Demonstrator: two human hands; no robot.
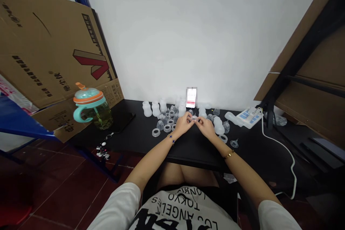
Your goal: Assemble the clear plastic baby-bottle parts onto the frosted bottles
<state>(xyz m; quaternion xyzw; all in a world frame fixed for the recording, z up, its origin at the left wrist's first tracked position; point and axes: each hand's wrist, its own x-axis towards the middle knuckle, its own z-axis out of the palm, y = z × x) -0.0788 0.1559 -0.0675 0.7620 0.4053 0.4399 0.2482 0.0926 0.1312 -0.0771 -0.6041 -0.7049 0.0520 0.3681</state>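
Whitish ring (194, 118) partly behind fingertips (189, 115)

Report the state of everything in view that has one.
Left hand: pinching the small clear piece.
Right hand: pinching the same piece.
Drink jar: lidded, holding liquid.
Phone: upright, screen lit.
Leftmost white bottle: upright, uncapped.
Leftmost loose ring: lying flat.

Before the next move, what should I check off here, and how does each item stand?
1. Left hand at the clear piece: ok, fingers on it.
2. Right hand at the piece: ok, fingers on its other side.
3. Parts inside the piece fully seated: cannot tell, too small.
4. Cup away from both hands: ok, far left.
5. Cup's lid on: ok.
6. White cord off the right hand: ok, well right.
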